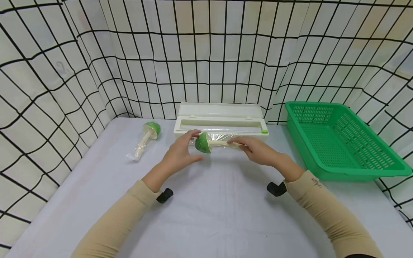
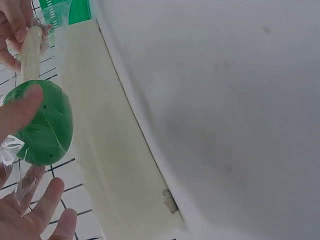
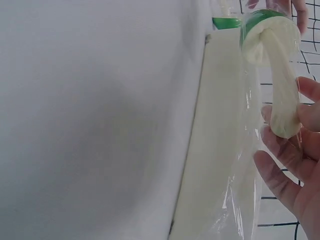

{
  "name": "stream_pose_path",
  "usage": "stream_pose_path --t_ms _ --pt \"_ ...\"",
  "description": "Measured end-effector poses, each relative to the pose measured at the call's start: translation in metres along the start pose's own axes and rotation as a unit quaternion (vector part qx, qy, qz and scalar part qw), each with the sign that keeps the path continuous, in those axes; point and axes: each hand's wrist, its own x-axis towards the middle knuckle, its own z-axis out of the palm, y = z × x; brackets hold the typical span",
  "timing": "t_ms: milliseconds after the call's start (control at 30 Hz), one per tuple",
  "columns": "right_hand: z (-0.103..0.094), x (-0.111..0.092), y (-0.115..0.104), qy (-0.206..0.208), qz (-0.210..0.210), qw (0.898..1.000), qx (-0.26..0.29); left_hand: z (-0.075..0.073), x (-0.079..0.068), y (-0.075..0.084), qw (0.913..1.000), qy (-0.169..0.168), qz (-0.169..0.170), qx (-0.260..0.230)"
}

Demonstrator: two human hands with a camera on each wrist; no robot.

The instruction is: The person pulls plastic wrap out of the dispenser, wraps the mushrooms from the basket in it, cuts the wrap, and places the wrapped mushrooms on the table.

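My right hand [image 1: 259, 150] pinches the pale stem end of a green-capped mushroom [image 1: 202, 143], held sideways in front of the cling film dispenser [image 1: 221, 109]. Clear cling film [image 3: 235, 200] lies round cap and stem and trails down in the right wrist view. At the cap end, my left hand [image 1: 177, 154] has its fingers and thumb spread wide. In the left wrist view its thumb overlaps the green cap and its fingers lie just below, against loose film. A second green-capped mushroom [image 1: 151, 129], wrapped in film, lies on the table to the left.
The dispenser's white lid stands raised at the back of the white table [image 1: 213, 215]. A green plastic basket [image 1: 348, 173] stands at the right. Black wire grid panels [image 1: 209, 64] enclose the back and sides. Small black wrist cameras [image 1: 165, 195] sit under both forearms.
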Motion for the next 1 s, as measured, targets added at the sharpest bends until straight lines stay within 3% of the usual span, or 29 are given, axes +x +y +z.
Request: stream_pose_path --t_ms 333,633,833,1000 --pt "-0.006 0.002 0.005 -0.013 0.04 0.997 0.063 0.01 0.012 0.001 0.9982 0.021 0.005 0.056" --pt "-0.004 0.005 0.008 0.003 0.064 0.995 0.08 0.006 0.016 -0.003 0.9993 0.026 0.009 0.027" --pt "-0.001 0.006 0.007 0.029 0.042 0.998 0.028 0.002 0.018 -0.002 0.9994 0.029 0.019 -0.005" --pt "-0.002 0.006 0.005 0.079 0.04 0.996 0.021 0.0 0.017 -0.002 0.9975 0.039 -0.016 -0.057"
